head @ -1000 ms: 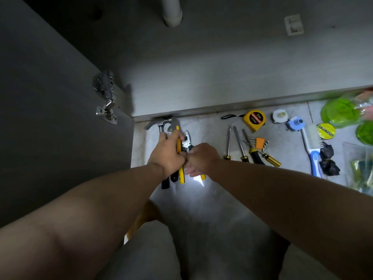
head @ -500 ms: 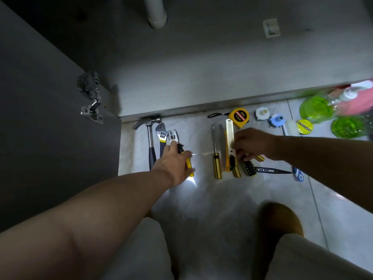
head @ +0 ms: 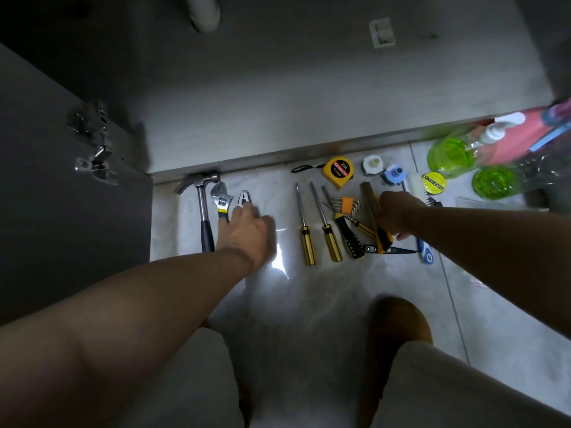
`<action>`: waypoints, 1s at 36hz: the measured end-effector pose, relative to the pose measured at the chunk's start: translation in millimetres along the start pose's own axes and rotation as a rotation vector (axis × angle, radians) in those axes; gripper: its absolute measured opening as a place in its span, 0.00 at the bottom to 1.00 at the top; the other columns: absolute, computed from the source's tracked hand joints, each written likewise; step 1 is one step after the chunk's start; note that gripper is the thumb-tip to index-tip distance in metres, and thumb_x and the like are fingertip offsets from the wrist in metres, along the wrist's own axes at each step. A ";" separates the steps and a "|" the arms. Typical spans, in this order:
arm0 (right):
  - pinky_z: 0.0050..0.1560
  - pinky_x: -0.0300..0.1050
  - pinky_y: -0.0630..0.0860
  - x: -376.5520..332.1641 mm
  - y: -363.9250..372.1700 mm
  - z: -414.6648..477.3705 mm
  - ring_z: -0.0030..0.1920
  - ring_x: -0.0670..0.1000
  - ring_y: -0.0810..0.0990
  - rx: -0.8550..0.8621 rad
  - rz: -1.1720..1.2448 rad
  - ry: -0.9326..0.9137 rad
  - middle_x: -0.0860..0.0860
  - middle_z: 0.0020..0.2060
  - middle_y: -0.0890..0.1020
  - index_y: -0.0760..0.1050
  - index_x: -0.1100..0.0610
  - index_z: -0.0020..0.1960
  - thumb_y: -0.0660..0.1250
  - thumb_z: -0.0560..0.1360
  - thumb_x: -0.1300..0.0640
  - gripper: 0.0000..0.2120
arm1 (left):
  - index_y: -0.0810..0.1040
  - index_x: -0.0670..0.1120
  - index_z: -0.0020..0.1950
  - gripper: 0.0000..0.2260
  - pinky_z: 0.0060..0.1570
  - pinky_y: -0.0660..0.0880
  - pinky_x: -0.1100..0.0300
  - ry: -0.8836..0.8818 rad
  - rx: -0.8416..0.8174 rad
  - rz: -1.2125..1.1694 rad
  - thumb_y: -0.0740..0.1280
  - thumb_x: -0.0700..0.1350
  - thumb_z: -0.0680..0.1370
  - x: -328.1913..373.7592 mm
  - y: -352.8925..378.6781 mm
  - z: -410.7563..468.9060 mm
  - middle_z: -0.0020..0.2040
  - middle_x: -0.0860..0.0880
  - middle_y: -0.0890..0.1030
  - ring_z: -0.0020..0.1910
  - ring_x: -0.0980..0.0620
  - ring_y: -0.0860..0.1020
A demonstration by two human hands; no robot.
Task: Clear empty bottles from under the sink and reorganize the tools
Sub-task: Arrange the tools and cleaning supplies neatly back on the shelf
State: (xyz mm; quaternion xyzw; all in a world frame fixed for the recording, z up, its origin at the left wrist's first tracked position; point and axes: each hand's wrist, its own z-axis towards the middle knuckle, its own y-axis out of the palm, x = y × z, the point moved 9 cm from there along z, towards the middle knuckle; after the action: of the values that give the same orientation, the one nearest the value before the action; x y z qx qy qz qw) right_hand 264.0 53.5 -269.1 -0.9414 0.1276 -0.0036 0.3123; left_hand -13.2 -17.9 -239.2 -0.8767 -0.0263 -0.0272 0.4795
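Head view: tools lie in a row on the floor (head: 309,291) before the open cabinet (head: 278,103). At left are a hammer (head: 204,208), wrench (head: 221,197) and pliers (head: 244,201). The left hand (head: 247,233) covers the pliers' handles; I cannot tell whether its fingers grip. The right hand (head: 397,211), right of two screwdrivers (head: 304,230), has fingers curled round a yellow cutter (head: 369,196). Green bottles (head: 451,154) stand far right.

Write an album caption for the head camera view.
Sorting tools on grey floor tiles: left hand touches silver-jawed pliers, right hand grips a yellow-and-black-handled blade tool near two yellow-handled screwdrivers.
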 end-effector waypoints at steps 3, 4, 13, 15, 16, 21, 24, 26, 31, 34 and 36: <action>0.50 0.55 0.81 -3.1 -10.7 -1.0 0.51 0.60 0.83 0.196 -0.147 -0.050 0.59 0.52 0.80 0.68 0.61 0.62 0.63 0.75 0.61 0.16 | 0.68 0.49 0.68 0.19 0.56 0.73 0.48 0.142 0.001 -0.167 0.64 0.44 0.77 23.2 -2.2 2.8 0.61 0.42 0.71 0.56 0.38 0.75; 0.49 0.54 0.79 -6.8 -14.8 -3.9 0.53 0.61 0.82 0.272 -0.179 -0.085 0.58 0.53 0.80 0.67 0.59 0.63 0.63 0.75 0.60 0.17 | 0.64 0.52 0.71 0.22 0.54 0.75 0.48 0.171 -0.032 -0.220 0.65 0.46 0.78 29.9 0.6 3.5 0.60 0.43 0.71 0.54 0.38 0.77; 0.39 0.47 0.77 -50.7 34.1 -20.2 0.40 0.53 0.77 0.167 -0.344 -0.396 0.52 0.39 0.77 0.70 0.50 0.41 0.64 0.75 0.42 0.12 | 0.66 0.54 0.75 0.23 0.58 0.77 0.49 0.277 -0.286 -0.363 0.66 0.47 0.81 67.5 42.2 2.8 0.59 0.45 0.73 0.54 0.45 0.78; 0.36 0.45 0.73 -50.9 36.8 -22.3 0.39 0.53 0.76 0.213 -0.353 -0.399 0.52 0.41 0.78 0.71 0.49 0.42 0.66 0.75 0.44 0.09 | 0.64 0.53 0.77 0.25 0.60 0.76 0.50 0.293 -0.286 -0.375 0.66 0.46 0.81 69.3 45.1 0.9 0.64 0.45 0.71 0.57 0.45 0.77; 0.36 0.45 0.72 -51.1 36.5 -23.3 0.40 0.53 0.77 0.239 -0.364 -0.402 0.52 0.42 0.78 0.73 0.49 0.45 0.66 0.75 0.45 0.08 | 0.63 0.53 0.77 0.26 0.61 0.76 0.50 0.304 -0.275 -0.386 0.67 0.46 0.81 69.6 44.9 0.3 0.66 0.45 0.70 0.58 0.45 0.77; 0.39 0.47 0.80 -49.5 41.8 -20.0 0.40 0.52 0.81 0.179 -0.317 -0.338 0.50 0.37 0.77 0.73 0.53 0.41 0.70 0.74 0.49 0.10 | 0.66 0.53 0.74 0.23 0.58 0.77 0.49 0.304 -0.219 -0.454 0.68 0.45 0.80 64.1 39.4 3.0 0.62 0.46 0.70 0.56 0.45 0.78; 0.38 0.45 0.78 -55.3 36.6 -19.4 0.38 0.51 0.80 0.200 -0.172 -0.344 0.51 0.39 0.80 0.70 0.52 0.38 0.69 0.74 0.45 0.14 | 0.72 0.49 0.62 0.13 0.50 0.77 0.53 0.232 -0.104 -0.579 0.69 0.47 0.79 55.7 25.0 10.5 0.53 0.46 0.76 0.50 0.46 0.78; 0.36 0.44 0.77 -67.1 33.4 -22.0 0.36 0.50 0.81 0.184 -0.061 -0.415 0.49 0.33 0.80 0.74 0.55 0.38 0.68 0.75 0.40 0.18 | 0.76 0.48 0.57 0.11 0.44 0.77 0.57 0.104 -0.092 -0.764 0.70 0.52 0.79 46.9 18.2 16.6 0.48 0.46 0.80 0.45 0.49 0.80; 0.35 0.40 0.76 -106.6 35.4 -43.2 0.32 0.48 0.83 0.035 0.137 -0.595 0.50 0.29 0.83 0.78 0.56 0.40 0.69 0.75 0.43 0.15 | 0.79 0.40 0.54 0.15 0.52 0.83 0.49 -0.141 -0.329 -1.310 0.70 0.53 0.79 43.6 25.4 15.9 0.50 0.35 0.83 0.47 0.42 0.84; 0.35 0.42 0.79 -121.7 46.1 -52.6 0.30 0.46 0.83 -0.027 0.176 -0.620 0.51 0.31 0.85 0.79 0.57 0.44 0.72 0.74 0.46 0.14 | 0.77 0.39 0.50 0.13 0.46 0.84 0.54 -0.176 -0.341 -1.337 0.70 0.50 0.80 34.3 28.4 11.6 0.45 0.38 0.83 0.43 0.47 0.85; 0.35 0.42 0.76 -123.9 53.0 -53.3 0.33 0.47 0.81 -0.016 0.132 -0.587 0.50 0.34 0.83 0.78 0.57 0.47 0.74 0.71 0.45 0.16 | 0.74 0.41 0.45 0.12 0.44 0.84 0.54 -0.223 -0.331 -1.279 0.70 0.49 0.80 23.7 35.0 9.5 0.43 0.40 0.83 0.42 0.47 0.86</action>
State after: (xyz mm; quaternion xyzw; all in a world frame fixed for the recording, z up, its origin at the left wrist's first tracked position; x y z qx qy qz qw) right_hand 127.0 11.3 -248.3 -0.8943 0.0928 0.2899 0.3280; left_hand 13.2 -28.3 -271.9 -0.7478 -0.5859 -0.2189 0.2225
